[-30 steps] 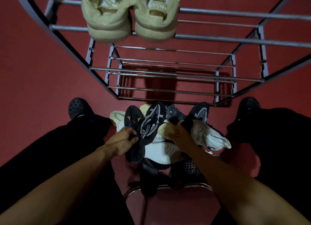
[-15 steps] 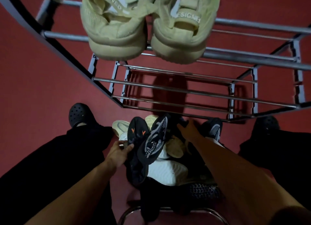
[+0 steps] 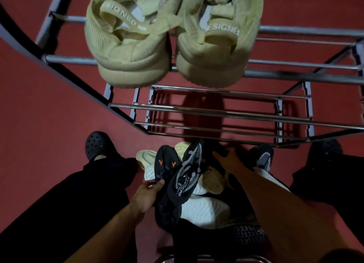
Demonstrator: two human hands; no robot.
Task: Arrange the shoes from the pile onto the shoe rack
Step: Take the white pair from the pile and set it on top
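Gripping a black shoe [image 3: 167,186], left hand [image 3: 146,193] works while right hand [image 3: 230,160] spreads over the pile [image 3: 204,209].

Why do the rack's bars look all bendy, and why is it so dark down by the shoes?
Head view: the wide-angle lens curves the shoe rack bars near the edges; light is dim, so the pile and black trousers sink into shadow, while the beige sneakers catch more light.

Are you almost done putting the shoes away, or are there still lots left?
Just started. Done: one beige pair sits on the top bars of the shoe rack. In hand: the left hand holds a black shoe with orange marks, while the right hand reaches into the pile. Left: white shoes, a black and grey shoe and more on the floor, and the lower shelves hold nothing.
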